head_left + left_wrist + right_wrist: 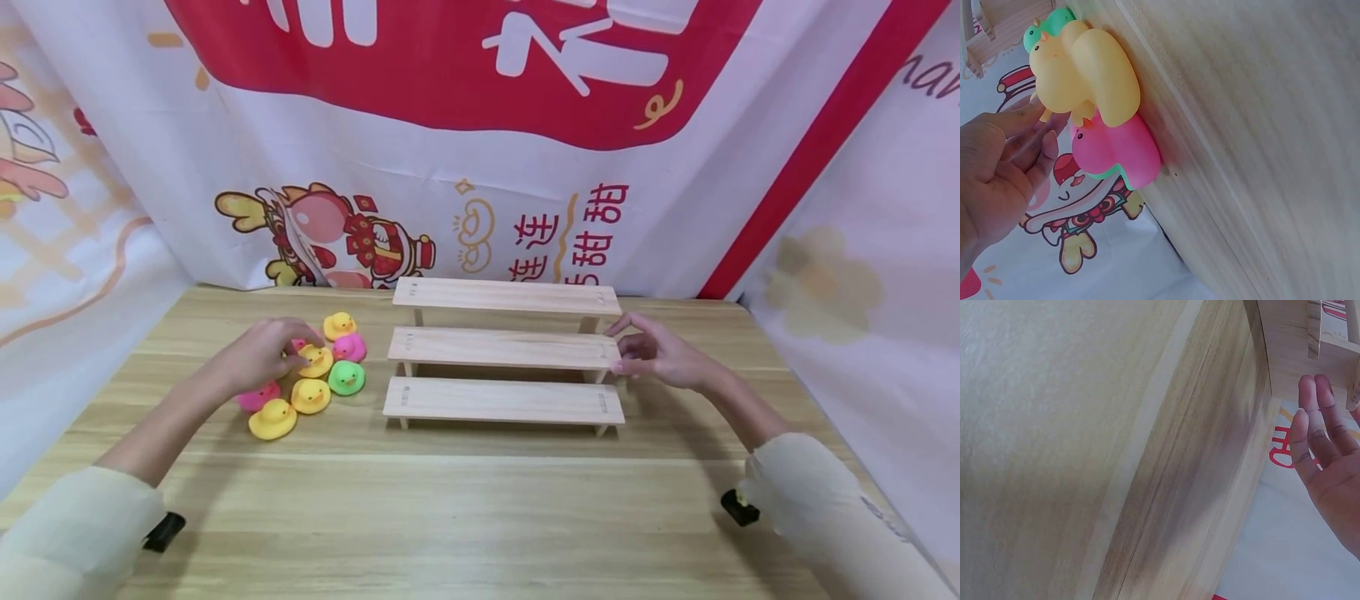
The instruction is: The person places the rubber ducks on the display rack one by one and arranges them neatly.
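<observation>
My left hand (266, 354) is over the rubber ducks at the left, with thumb and forefinger pinching a yellow rubber duck (317, 361). In the left wrist view, a nearer yellow duck (1107, 78) partly hides those fingertips, and a pink duck (1116, 150) sits beside it. At the right end of a three-step wooden display shelf (502, 346) is my right hand (663, 354), its fingertips close against the middle board. The right wrist view shows that hand's fingers (1322, 419) loosely extended beside the shelf's side (1291, 362), curled round nothing.
Around the left hand stand several more ducks, among them a green duck (347, 378), a pink duck (350, 347) and a front yellow duck (273, 419). The wooden tabletop (465, 517) ends at a printed cloth backdrop (465, 150), with cloth sides left and right.
</observation>
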Available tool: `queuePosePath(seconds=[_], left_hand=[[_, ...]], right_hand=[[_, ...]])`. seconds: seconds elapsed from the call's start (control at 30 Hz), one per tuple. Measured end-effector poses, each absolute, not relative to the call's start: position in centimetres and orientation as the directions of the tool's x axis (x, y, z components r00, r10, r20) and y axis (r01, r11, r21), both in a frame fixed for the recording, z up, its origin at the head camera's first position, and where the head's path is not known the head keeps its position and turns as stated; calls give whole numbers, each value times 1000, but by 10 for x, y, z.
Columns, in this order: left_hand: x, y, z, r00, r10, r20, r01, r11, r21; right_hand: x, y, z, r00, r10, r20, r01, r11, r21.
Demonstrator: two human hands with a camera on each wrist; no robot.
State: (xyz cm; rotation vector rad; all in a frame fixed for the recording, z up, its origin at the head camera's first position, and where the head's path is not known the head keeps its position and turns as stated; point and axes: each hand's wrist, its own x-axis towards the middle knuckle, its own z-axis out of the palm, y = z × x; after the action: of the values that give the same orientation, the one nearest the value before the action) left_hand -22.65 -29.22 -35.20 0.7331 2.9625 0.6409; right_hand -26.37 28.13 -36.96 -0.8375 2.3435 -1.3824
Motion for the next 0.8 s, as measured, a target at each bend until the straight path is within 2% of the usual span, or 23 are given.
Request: queuePosePath(seconds=[0.6, 0.8], left_hand=[[-221, -292, -340, -892, 439, 104, 438, 785, 438], [-220, -288, -338, -898, 413, 148, 436, 802, 408]], right_hand=[[-262, 282, -366, -799, -601, 33, -342, 408, -847], [-261, 281, -365, -795, -606, 19, -323, 397, -859]])
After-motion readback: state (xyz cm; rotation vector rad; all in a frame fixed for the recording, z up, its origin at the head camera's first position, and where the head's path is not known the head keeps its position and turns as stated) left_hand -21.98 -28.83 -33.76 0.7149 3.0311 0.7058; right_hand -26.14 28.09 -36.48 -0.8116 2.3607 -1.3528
